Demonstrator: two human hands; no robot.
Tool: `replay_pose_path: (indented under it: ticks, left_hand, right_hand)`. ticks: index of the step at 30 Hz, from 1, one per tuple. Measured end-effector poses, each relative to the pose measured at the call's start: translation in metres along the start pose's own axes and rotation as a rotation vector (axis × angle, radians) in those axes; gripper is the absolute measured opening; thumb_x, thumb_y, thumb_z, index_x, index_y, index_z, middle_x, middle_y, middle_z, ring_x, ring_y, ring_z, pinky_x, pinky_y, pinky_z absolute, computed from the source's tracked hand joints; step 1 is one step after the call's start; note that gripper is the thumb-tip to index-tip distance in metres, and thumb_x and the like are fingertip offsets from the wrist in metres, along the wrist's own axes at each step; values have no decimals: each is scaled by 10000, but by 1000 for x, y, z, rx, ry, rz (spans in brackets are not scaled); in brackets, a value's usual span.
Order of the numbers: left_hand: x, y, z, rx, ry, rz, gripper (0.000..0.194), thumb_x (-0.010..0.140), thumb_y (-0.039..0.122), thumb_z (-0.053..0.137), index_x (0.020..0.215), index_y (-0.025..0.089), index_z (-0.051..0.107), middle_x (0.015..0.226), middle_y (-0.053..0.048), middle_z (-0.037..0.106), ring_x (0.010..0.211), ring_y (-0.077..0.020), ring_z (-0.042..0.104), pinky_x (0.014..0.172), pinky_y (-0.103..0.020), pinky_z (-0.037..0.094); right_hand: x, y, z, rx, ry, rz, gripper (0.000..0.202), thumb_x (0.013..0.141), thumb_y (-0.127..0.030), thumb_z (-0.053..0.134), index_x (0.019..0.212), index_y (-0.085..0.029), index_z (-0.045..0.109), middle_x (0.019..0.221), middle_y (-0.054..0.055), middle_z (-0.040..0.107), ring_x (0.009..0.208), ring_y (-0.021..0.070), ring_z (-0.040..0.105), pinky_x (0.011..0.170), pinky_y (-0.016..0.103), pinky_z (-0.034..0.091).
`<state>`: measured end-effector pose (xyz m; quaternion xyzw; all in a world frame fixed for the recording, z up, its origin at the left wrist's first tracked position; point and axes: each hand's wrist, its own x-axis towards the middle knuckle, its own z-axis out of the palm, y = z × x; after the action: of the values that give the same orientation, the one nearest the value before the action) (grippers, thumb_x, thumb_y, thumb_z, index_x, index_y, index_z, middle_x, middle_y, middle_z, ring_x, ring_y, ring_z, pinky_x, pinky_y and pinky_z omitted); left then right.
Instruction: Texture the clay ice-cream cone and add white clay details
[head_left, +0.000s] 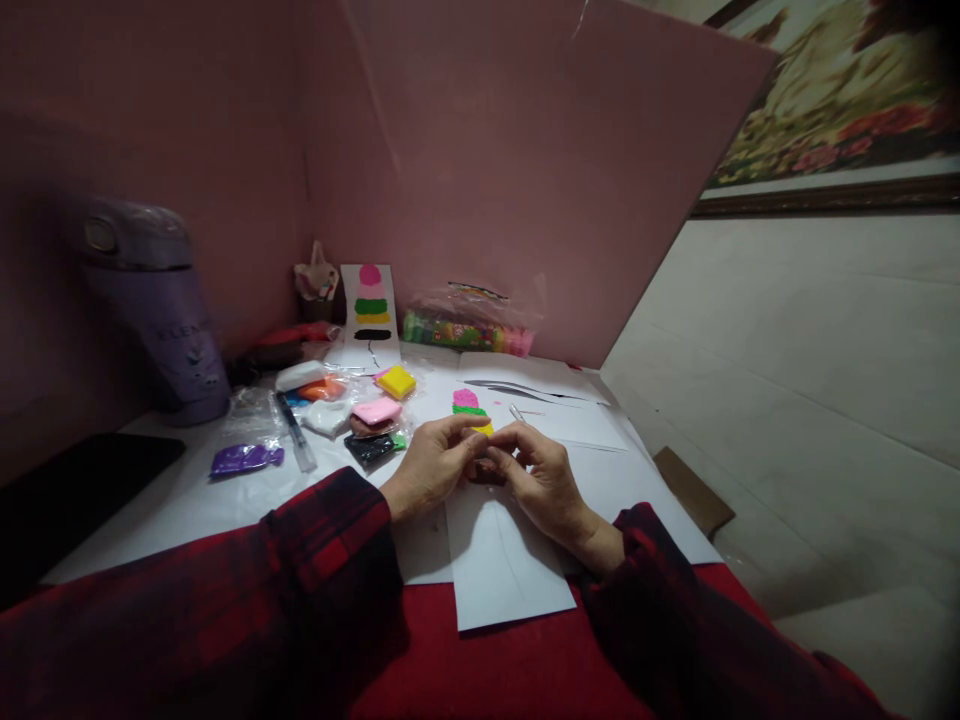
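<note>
A white card (510, 570) lies at the table's front edge with pink, green and yellow clay (468, 408) on its upper part. Over the card, my left hand (433, 465) has its thumb and fingers pressed together at the clay. My right hand (541, 478) meets it from the other side, its fingers also pinched. What is between the fingertips is hidden. Dark brown clay (487, 470) shows just below the fingertips. Behind my hands stands another card (373, 320) with pink, green, yellow and black shapes.
Packets of clay, among them a yellow one (396, 381) and a purple one (246, 460), lie at the left beside a pen (297, 432). A purple bottle (169, 320) stands farther left. A bag of colourful tubes (469, 328) rests against the pink board (510, 150).
</note>
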<state>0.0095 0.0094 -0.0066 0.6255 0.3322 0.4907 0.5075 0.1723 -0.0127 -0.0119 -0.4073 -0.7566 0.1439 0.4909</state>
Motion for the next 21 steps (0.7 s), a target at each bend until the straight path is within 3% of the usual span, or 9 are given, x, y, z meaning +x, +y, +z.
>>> replay_pose_path:
  ticks: [6,13,17,21]
  left_hand:
    - [1,0,2,14,59,-11,100,795,250,615,808,152,631,510,40,554,384,-93,474,411,-217,361]
    - [0,0,1,46,27,21,152,821,306,609,786,160,626,552,31,563,431,-96,487,450,-222,372]
    - [2,-3,-2,84,64,77,266,751,356,708,916,162,636,666,19,605,569,-125,547,545,-242,433]
    - [1,-3,-2,154,93,119,293,719,386,747,878,163,642,639,31,558,597,-124,508,559,-234,408]
  right_hand:
    - [0,2,0,-3,-2,-20,90,892,-174,583,838,-209,646,797,28,638,728,170,594,586,291,455]
    - [0,2,0,-22,0,-33,105,889,-171,580,823,-213,651,787,24,644,733,170,597,615,291,460]
    - [0,2,0,-14,7,-54,114,889,-168,580,844,-220,670,789,19,658,726,168,602,634,299,464]
    - [0,3,0,-21,-11,-69,153,855,-108,575,845,-224,675,806,22,669,757,178,615,664,312,472]
